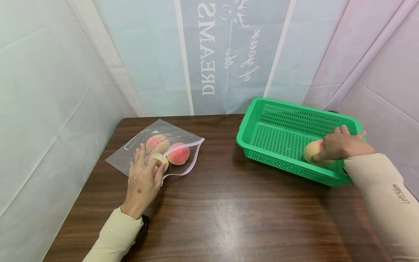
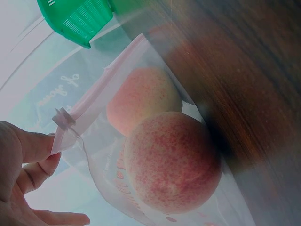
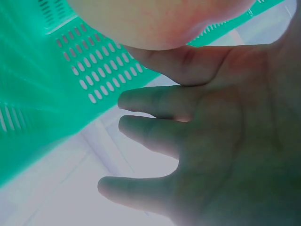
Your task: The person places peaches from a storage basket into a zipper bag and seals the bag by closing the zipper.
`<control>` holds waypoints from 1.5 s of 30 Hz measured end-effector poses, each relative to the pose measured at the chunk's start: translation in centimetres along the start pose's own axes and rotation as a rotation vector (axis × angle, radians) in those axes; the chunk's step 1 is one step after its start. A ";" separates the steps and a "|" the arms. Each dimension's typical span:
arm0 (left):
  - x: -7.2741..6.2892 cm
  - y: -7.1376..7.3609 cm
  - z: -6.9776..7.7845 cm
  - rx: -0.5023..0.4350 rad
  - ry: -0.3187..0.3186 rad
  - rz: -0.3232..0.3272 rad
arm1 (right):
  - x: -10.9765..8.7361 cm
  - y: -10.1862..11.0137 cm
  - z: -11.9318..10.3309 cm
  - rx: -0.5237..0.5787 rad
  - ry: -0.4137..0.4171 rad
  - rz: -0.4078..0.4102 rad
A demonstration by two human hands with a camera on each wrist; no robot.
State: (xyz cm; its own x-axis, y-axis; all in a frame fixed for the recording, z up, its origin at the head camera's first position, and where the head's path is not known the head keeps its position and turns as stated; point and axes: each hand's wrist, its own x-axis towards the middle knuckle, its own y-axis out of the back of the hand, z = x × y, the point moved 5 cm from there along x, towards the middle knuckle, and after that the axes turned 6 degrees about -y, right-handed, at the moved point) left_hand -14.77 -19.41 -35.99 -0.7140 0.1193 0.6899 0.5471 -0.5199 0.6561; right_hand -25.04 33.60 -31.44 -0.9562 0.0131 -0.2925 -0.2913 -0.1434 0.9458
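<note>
My left hand pinches the zip edge of a clear slider bag between thumb and forefinger, beside the slider. Several peaches lie inside the bag, among them a red one near its mouth and a yellow-pink one farther in. Over at the right, my right hand reaches into a green plastic basket. There it grips a yellow and pink peach between thumb and forefinger, the other fingers spread out in the right wrist view.
Both the bag and the basket rest on a dark wood-grain table. A pale blue cloth with lettering hangs behind the table. White fabric walls close in the left and right sides.
</note>
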 end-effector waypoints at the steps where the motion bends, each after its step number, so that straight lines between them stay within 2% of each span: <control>1: 0.0 0.0 0.0 -0.002 0.002 -0.001 | 0.0 0.2 -0.1 -0.002 0.003 0.011; 11: -0.1 0.0 -0.2 -0.002 0.022 -0.005 | -0.7 2.1 -1.1 0.019 0.016 0.101; 18: -0.3 0.0 -0.2 -0.010 0.021 -0.003 | -1.1 2.8 -1.8 0.041 0.017 0.111; 27: -0.4 0.0 -0.2 -0.012 0.014 0.011 | -1.8 3.8 -3.1 0.085 0.075 0.156; 45: -0.4 0.1 -0.2 -0.027 0.015 0.018 | -2.4 4.7 -5.4 0.112 0.107 0.209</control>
State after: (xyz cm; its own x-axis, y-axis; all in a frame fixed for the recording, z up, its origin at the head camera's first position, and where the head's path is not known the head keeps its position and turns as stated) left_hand -14.51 -19.63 -36.30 -0.7109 0.0972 0.6966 0.5478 -0.5447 0.6351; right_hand -23.93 27.59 -27.07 -0.9891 -0.1109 -0.0969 -0.0951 -0.0218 0.9952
